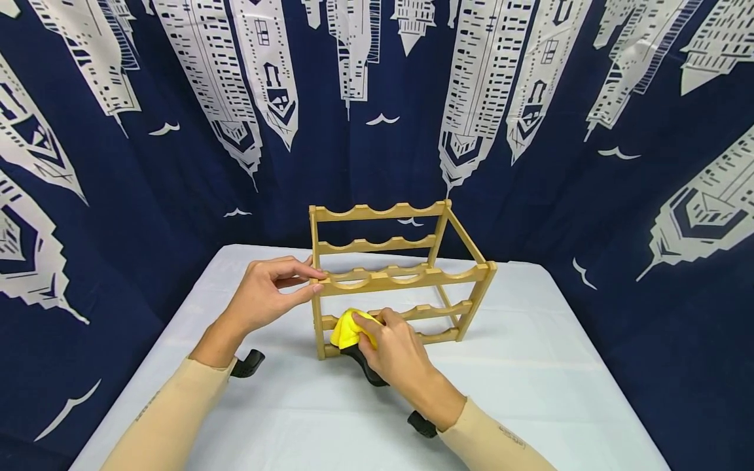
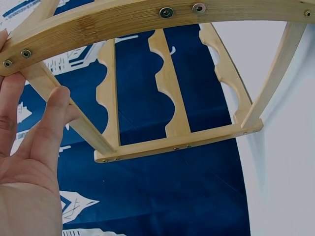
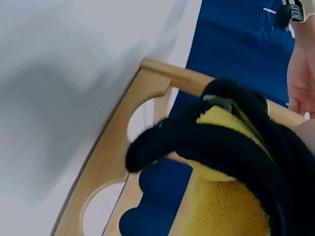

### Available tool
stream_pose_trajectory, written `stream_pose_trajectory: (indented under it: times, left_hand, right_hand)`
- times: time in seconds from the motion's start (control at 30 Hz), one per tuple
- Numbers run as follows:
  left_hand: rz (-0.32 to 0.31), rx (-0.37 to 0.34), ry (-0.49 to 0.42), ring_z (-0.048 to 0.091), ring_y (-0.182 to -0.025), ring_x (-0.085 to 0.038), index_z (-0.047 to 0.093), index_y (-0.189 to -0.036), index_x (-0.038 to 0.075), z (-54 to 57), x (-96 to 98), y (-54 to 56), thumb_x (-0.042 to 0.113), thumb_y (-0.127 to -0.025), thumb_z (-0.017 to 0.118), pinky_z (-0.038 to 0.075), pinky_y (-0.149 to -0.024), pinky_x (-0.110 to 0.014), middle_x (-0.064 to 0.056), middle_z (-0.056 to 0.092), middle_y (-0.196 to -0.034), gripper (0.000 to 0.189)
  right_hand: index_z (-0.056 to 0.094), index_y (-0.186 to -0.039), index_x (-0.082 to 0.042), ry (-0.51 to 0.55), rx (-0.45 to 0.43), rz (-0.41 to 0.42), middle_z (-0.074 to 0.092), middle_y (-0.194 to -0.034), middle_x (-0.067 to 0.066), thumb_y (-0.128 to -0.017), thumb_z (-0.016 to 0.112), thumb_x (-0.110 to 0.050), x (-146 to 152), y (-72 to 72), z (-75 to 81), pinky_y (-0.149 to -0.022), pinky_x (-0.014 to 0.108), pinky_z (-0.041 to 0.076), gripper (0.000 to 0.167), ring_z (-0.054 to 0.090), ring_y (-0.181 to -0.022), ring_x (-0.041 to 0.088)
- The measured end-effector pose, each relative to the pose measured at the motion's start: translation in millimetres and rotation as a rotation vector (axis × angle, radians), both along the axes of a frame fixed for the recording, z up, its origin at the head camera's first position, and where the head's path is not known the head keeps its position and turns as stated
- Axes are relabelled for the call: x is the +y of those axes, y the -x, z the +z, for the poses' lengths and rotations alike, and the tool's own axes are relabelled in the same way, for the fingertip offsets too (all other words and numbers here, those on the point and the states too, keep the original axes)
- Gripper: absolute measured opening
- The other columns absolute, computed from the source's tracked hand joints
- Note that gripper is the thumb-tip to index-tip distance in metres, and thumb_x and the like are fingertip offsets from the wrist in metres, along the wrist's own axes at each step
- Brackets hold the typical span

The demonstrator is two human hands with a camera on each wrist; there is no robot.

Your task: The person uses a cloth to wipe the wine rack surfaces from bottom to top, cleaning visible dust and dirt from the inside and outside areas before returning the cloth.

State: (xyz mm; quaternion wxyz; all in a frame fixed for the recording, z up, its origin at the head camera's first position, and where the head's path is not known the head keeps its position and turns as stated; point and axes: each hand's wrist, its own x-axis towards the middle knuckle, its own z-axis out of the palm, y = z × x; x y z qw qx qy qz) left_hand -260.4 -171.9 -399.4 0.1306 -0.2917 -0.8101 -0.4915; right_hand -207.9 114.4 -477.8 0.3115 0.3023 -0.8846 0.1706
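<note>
A light wooden wine rack [image 1: 406,281] with scalloped rails stands on the white table. My left hand [image 1: 272,291] holds its upper left front corner, fingertips over the top and thumb on the near side. The left wrist view shows that hand [image 2: 37,132] beside the screwed end frame [image 2: 113,24]. My right hand [image 1: 400,356] grips a bunched yellow cloth [image 1: 350,328] with black edging, low at the rack's front left post. In the right wrist view, folds of the cloth [image 3: 221,211] cover part of the post; the right fingers are hidden there.
The white table [image 1: 518,392] extends around the rack. Behind and beside it hangs a dark blue curtain [image 1: 365,163] printed with white buildings and birds. Black devices [image 1: 247,364] sit at both wrists, below the beige sleeves [image 1: 177,405].
</note>
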Motion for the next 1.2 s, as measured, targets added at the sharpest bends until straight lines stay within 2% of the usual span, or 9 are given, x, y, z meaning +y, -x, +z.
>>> stream_pose_trajectory:
  times: [0.17, 0.33, 0.5, 0.7, 0.87, 0.93, 1.03, 1.2]
  left_hand:
    - [0.003, 0.003, 0.002, 0.081, -0.122, -0.007, 0.091, -0.117, 0.019, 0.5, 0.9, -0.2, 0.012, -0.099, 0.095, 0.069, -0.107, -0.028, 0.002, 0.090, -0.120, 0.020]
    - [0.004, -0.009, 0.006, 0.081, -0.123, -0.007, 0.091, -0.117, 0.021, 0.3, 0.6, 0.2, 0.013, -0.100, 0.094, 0.068, -0.107, -0.024, 0.004, 0.090, -0.120, 0.019]
    - [0.009, -0.017, 0.010, 0.080, -0.125, -0.007, 0.091, -0.117, 0.021, 0.3, -0.1, 0.1, 0.013, -0.100, 0.094, 0.068, -0.107, -0.025, 0.004, 0.090, -0.121, 0.019]
    - [0.006, -0.019, 0.005, 0.080, -0.126, -0.006, 0.091, -0.117, 0.021, 1.2, 0.6, -0.4, 0.013, -0.100, 0.094, 0.067, -0.107, -0.022, 0.005, 0.090, -0.121, 0.019]
    - [0.006, -0.014, -0.003, 0.080, -0.124, -0.005, 0.091, -0.116, 0.021, 0.2, 0.9, -0.6, 0.012, -0.100, 0.094, 0.067, -0.107, -0.022, 0.004, 0.090, -0.121, 0.018]
    - [0.009, -0.014, -0.002, 0.080, -0.123, -0.005, 0.091, -0.116, 0.021, 0.1, 1.0, -0.8, 0.012, -0.100, 0.094, 0.067, -0.106, -0.022, 0.005, 0.090, -0.121, 0.018]
    - [0.008, -0.015, -0.002, 0.080, -0.123, -0.005, 0.091, -0.116, 0.021, -0.3, 1.0, -0.8, 0.012, -0.101, 0.093, 0.068, -0.106, -0.023, 0.004, 0.090, -0.121, 0.018]
    - [0.006, -0.013, -0.011, 0.079, -0.122, -0.003, 0.091, -0.116, 0.020, -1.5, 0.6, -0.1, 0.012, -0.100, 0.093, 0.068, -0.106, -0.023, 0.002, 0.090, -0.121, 0.018]
  right_hand:
    - [0.091, -0.131, -0.020, -0.031, 0.105, 0.050, 0.075, -0.102, 0.010, -0.082, 0.108, -0.010, 15.3, 4.2, -9.7, -0.070, 0.030, 0.069, 0.052, 0.071, -0.086, 0.022]
    - [0.088, -0.134, -0.025, -0.037, 0.216, 0.119, 0.073, -0.103, 0.010, -0.079, 0.110, -0.008, 29.3, 12.1, -21.8, -0.074, 0.032, 0.070, 0.061, 0.072, -0.091, 0.023]
    - [0.088, -0.135, -0.023, 0.000, 0.247, 0.149, 0.074, -0.107, 0.013, -0.078, 0.110, -0.007, 37.9, 16.5, -27.3, -0.081, 0.035, 0.073, 0.063, 0.076, -0.098, 0.027]
    - [0.090, -0.131, -0.016, 0.089, 0.206, 0.160, 0.075, -0.106, 0.012, -0.078, 0.108, -0.003, 42.2, 19.3, -26.6, -0.081, 0.030, 0.073, 0.057, 0.077, -0.094, 0.023]
    - [0.089, -0.132, -0.011, 0.190, 0.115, 0.162, 0.076, -0.100, 0.012, -0.084, 0.102, 0.003, 47.7, 18.3, -22.2, -0.068, 0.018, 0.065, 0.052, 0.073, -0.078, 0.016]
    - [0.089, -0.133, -0.010, 0.237, 0.070, 0.151, 0.076, -0.097, 0.012, -0.087, 0.099, 0.004, 50.9, 17.0, -20.7, -0.063, 0.015, 0.061, 0.049, 0.070, -0.073, 0.015]
    - [0.089, -0.132, -0.008, 0.286, 0.019, 0.124, 0.078, -0.095, 0.012, -0.089, 0.096, 0.004, 56.5, 15.1, -18.4, -0.061, 0.015, 0.061, 0.045, 0.072, -0.073, 0.016]
    - [0.088, -0.132, -0.006, 0.308, -0.056, 0.055, 0.083, -0.095, 0.012, -0.091, 0.094, 0.001, 66.7, 14.1, -15.7, -0.061, 0.017, 0.062, 0.041, 0.075, -0.074, 0.016]
